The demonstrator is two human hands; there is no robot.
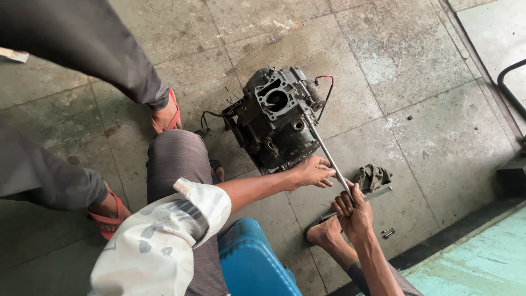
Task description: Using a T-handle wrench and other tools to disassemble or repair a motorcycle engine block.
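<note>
A dirty black engine block (276, 118) sits on the concrete floor, its cylinder opening facing up. A long metal rod tool (324, 151) runs from the engine's right side down toward me. My left hand (312, 171) rests on the engine's lower edge and touches the rod's middle. My right hand (353, 211) is closed around the rod's near end. My bare foot (323, 233) lies on the floor just under that hand.
Another person's legs in grey trousers and red sandals (167, 115) stand at the left. A grey rag (372, 176), a flat metal bar (378, 193) and small bolts (388, 233) lie to the right. A blue stool (252, 263) is under me. A raised green step (482, 257) borders the lower right.
</note>
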